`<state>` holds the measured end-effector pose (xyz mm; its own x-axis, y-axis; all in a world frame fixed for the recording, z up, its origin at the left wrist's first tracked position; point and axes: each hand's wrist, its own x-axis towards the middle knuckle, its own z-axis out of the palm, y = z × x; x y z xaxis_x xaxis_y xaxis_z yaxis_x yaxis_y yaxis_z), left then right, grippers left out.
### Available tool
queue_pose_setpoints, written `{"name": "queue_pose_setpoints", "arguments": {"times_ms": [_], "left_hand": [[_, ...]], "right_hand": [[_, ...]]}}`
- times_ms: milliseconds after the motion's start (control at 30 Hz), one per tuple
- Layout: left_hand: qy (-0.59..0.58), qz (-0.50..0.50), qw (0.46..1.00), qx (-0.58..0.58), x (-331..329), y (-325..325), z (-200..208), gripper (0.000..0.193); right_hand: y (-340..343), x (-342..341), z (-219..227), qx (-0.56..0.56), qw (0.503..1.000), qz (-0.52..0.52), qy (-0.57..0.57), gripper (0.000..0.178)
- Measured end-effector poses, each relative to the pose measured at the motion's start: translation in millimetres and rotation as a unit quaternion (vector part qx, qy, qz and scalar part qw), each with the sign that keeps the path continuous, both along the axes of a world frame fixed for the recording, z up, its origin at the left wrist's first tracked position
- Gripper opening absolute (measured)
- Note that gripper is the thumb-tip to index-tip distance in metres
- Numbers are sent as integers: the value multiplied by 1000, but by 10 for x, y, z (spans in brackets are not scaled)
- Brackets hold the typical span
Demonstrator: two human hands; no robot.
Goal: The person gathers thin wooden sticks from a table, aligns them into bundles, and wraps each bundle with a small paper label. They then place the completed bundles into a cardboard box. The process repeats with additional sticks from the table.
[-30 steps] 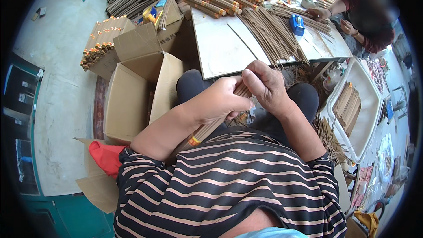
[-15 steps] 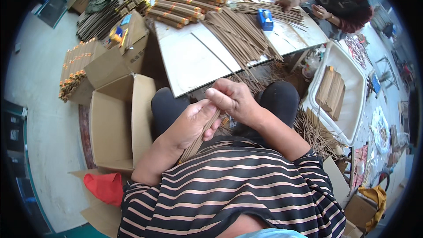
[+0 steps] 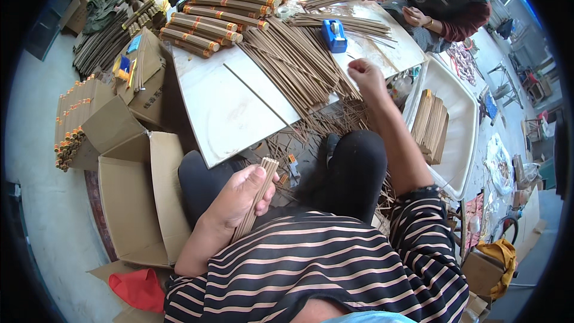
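Sticks [image 3: 252, 205] held bundled in the left hand [image 3: 235, 195] jut out beyond its grip both ways.

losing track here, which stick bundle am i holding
The bundle in your left hand, in front of your striped shirt; the orange-banded bundles lie on the white table.

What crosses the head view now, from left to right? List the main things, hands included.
Bundle stack, open box, left hand holding sticks, tape dispenser, right hand, white tub, yellow cloth.
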<state>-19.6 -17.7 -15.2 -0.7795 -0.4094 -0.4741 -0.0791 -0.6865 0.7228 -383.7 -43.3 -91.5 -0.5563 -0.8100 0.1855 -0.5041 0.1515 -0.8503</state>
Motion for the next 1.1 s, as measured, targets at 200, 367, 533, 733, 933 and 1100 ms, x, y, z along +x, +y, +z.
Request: {"name": "queue_pose_setpoints", "arguments": {"times_ms": [200,367,533,733,933,1100], "left_hand": [[1,19,999,31,-73,-217,-143,39],[4,34,998,48,-108,-351,-213,38],[5,28,998,53,-156,-412,-267,38],[-3,30,998,53,-129,-405,-275,39],[11,29,998,48,-90,-388,-266,40],[11,27,999,44,-84,-385,-231,40]], "right_hand": [[-446,-870,-352,135,968,-43,205,25],[-584,-883,-285,263,941,4,213,29],[-500,-823,-217,288,937,105,165,33],[-453,-749,-225,211,945,64,242,31],[-481,-736,-248,266,943,89,177,31],[-457,-730,-267,243,949,83,184,28]]}}
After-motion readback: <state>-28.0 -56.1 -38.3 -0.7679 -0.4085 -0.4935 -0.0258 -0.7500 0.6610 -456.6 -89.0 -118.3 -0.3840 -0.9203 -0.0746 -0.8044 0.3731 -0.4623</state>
